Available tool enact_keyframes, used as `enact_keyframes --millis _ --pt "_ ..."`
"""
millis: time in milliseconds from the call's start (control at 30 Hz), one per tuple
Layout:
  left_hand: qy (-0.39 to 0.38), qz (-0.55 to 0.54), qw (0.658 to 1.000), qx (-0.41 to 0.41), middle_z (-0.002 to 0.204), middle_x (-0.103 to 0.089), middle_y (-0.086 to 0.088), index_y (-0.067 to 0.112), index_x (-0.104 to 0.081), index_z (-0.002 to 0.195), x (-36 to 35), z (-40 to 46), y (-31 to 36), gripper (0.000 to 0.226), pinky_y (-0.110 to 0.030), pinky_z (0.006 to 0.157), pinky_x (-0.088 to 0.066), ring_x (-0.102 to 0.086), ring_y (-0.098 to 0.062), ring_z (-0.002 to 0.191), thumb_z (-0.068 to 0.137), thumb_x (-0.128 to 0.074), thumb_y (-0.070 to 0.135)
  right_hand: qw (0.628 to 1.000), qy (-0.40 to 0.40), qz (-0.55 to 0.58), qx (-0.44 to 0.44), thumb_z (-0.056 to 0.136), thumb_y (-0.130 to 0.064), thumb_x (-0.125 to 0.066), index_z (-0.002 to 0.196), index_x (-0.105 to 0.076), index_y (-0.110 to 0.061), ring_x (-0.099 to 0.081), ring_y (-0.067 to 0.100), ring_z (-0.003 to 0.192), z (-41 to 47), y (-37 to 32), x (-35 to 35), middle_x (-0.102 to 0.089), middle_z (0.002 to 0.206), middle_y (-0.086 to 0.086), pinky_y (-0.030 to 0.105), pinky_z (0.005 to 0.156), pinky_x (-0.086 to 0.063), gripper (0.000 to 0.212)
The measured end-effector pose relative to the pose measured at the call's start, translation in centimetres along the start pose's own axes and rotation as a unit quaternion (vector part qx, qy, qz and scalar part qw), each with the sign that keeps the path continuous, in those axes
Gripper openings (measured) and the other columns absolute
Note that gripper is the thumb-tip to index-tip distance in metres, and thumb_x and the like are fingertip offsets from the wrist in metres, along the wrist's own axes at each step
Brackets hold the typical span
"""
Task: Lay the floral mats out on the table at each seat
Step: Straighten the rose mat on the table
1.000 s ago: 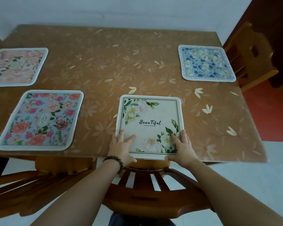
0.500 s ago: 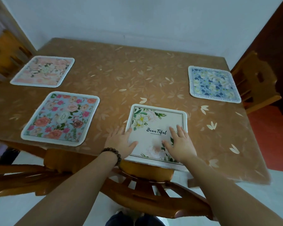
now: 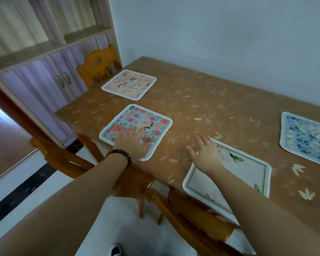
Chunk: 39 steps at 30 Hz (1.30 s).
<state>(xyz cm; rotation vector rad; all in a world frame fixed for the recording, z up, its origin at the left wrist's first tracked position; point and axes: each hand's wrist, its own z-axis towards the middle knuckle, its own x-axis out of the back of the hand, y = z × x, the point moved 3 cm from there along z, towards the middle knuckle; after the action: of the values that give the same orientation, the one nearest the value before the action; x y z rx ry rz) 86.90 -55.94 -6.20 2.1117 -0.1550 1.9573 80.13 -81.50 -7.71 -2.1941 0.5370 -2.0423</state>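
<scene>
Several floral mats lie flat on the brown table (image 3: pixel 201 100). My left hand (image 3: pixel 132 142), a bead bracelet on its wrist, rests flat with straight fingers on the blue mat with pink and red roses (image 3: pixel 150 121). My right hand (image 3: pixel 206 151) hovers open, fingers spread, over the far left corner of the white mat with the dark border (image 3: pixel 244 174), which lies at the near edge. A pale pink mat (image 3: pixel 129 84) lies at the far left seat. A blue and white mat (image 3: pixel 307 137) lies at the right.
Wooden chairs stand at the near edge (image 3: pixel 183 206) and near left (image 3: pixel 63 159), another at the far left end (image 3: pixel 98 65). A cabinet with shelves (image 3: pixel 44 52) fills the left. A pale wall runs behind the table. My shoe (image 3: pixel 115 250) shows on the white floor.
The view swung left. My left hand left the white mat and moved onto the rose mat. My right hand lifted from the white mat's near part to its far left corner.
</scene>
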Motion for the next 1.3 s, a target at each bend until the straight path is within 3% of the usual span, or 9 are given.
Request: enact_keyframes --millis 267,567,833,967,1133,1300 --pt "-0.015 -0.006 1.0 -0.019 0.158 -0.018 -0.004 0.022 -0.02 0.15 0.2 4.9 -11.1 0.074 -0.047 0.116 -0.01 -0.015 -0.022 0.144 0.09 -0.034 0.063 1.0 -0.003 0.003 -0.002 0.095 -0.055 -0.034 0.15 -0.026 -0.017 -0.007 0.025 0.148 5.6 -8.7 -5.2 -0.02 0.159 0.011 0.043 0.12 -0.009 0.067" --pt "-0.095 -0.016 0.985 -0.141 0.158 -0.017 -0.011 0.026 -0.015 0.15 -1.2 14.1 -22.2 0.08 -0.05 0.116 -0.015 -0.016 -0.029 0.143 0.086 -0.034 0.07 0.987 -0.005 0.051 -0.153 0.093 -0.059 -0.04 0.151 -0.022 -0.024 -0.004 0.028 0.147 9.9 -19.1 -10.9 -0.013 0.16 0.009 0.045 0.118 -0.011 0.07" --pt "-0.172 0.006 0.963 -0.206 0.159 -0.007 -0.01 0.03 -0.007 0.15 -3.8 17.3 -23.9 0.089 -0.048 0.116 -0.015 -0.01 -0.029 0.145 0.081 -0.038 0.076 0.961 -0.013 0.075 -0.267 0.082 -0.071 -0.047 0.152 -0.011 -0.03 -0.001 0.03 0.147 8.3 -20.5 -12.7 -0.004 0.161 0.01 0.047 0.117 -0.014 0.089" --pt "-0.223 0.046 0.949 -0.219 0.159 0.001 -0.013 0.033 0.004 0.15 -6.2 17.3 -23.9 0.1 -0.049 0.115 -0.017 -0.007 -0.033 0.144 0.074 -0.038 0.083 0.945 -0.059 0.1 -0.306 0.076 -0.066 -0.063 0.152 -0.002 -0.032 -0.002 0.033 0.147 7.5 -20.2 -14.6 0.001 0.161 0.012 0.049 0.116 -0.017 0.103" --pt "-0.3 0.062 0.931 -0.2 0.158 0.012 -0.014 0.039 0.018 0.146 -9.2 17.1 -24.5 0.123 -0.05 0.114 -0.016 0.0 -0.036 0.144 0.056 -0.051 0.089 0.926 -0.115 0.141 -0.33 0.065 -0.065 -0.073 0.151 0.007 -0.032 0.01 0.033 0.147 7.6 -20.3 -17.3 0.015 0.16 0.013 0.048 0.117 -0.011 0.122" --pt "-0.315 0.035 0.927 -0.201 0.158 0.016 -0.011 0.039 0.014 0.146 -10.3 17.2 -24.8 0.123 -0.052 0.113 -0.022 0.006 -0.033 0.145 0.057 -0.058 0.084 0.924 -0.092 0.159 -0.335 0.064 -0.06 -0.078 0.152 0.002 -0.032 0.001 0.034 0.146 8.1 -20.5 -18.3 0.004 0.159 0.011 0.052 0.117 -0.018 0.123"
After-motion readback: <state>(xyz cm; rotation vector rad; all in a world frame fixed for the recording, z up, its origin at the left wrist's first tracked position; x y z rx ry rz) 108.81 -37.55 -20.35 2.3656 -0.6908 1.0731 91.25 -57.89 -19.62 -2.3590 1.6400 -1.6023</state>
